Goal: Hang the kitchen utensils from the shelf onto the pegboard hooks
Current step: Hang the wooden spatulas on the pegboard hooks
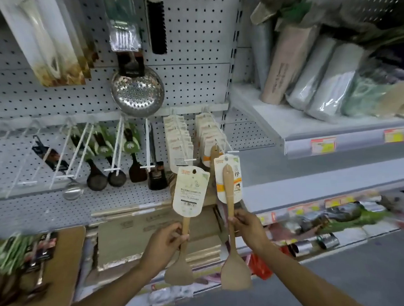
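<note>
I am counting two hands, the left hand (165,240) and the right hand (248,228), and each is gripping one wooden spatula: the left spatula (179,270) and the right spatula (234,269), two in all. I am seeing one steel skimmer (137,91) hanging on the pegboard (193,35). Below it I am counting two black ladles (96,180), one black turner (137,172) and one steel spoon (73,192). I am making out two rows of carded spatulas (179,142) on the hooks, too stacked for me to count singly. I am counting two yellow price tags (323,145) on the right shelf (312,122).
</note>
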Motion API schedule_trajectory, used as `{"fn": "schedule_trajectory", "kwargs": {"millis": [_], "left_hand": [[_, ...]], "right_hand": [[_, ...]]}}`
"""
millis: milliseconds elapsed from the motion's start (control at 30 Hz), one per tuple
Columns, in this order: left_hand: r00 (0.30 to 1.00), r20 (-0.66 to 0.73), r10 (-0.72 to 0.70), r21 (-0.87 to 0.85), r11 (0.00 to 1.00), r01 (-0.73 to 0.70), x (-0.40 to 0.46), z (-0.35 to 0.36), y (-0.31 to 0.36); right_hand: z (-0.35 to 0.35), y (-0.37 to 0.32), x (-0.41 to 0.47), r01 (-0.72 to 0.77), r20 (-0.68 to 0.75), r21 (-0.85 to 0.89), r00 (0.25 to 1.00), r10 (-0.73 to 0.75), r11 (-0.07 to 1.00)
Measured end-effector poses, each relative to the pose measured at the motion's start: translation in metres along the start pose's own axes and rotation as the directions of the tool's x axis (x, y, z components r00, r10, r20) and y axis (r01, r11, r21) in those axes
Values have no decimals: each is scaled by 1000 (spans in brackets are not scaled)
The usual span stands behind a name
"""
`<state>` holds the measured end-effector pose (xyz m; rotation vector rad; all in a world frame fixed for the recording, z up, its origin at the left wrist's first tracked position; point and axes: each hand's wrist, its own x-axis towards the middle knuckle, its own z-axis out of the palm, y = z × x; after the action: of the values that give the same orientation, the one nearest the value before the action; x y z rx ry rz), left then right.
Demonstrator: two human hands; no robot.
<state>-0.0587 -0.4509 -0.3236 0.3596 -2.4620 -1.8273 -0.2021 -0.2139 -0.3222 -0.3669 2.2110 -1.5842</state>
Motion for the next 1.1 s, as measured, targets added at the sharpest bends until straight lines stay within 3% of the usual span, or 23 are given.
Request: {"fn": "schedule_trajectory", "kwargs": {"millis": [400, 533, 767, 933, 1000, 1100], "left_hand": [[994, -112, -15, 8, 1000, 16, 2, 10, 12], [992, -125, -14, 13, 1000, 16, 3, 10, 14], [989, -146, -30, 50, 998, 38, 8, 8, 7], [988, -151, -44, 34, 998, 49, 13, 11, 7], [988, -147, -45, 32, 998, 50, 16, 12, 6], [989, -140, -58, 16, 998, 60, 20, 14, 8]], "right_hand": [[0, -9, 51, -164, 106, 211, 984, 145, 963], [4, -15, 69, -122, 138, 213, 986, 94, 970], [9, -14, 94, -23, 103, 111, 995, 12, 994], [15, -27, 88, -86, -51, -193, 996, 78, 977], [21, -28, 82, -71, 31, -203, 996, 79, 977], [31, -36, 69, 35, 318, -33, 948, -23, 999]]}}
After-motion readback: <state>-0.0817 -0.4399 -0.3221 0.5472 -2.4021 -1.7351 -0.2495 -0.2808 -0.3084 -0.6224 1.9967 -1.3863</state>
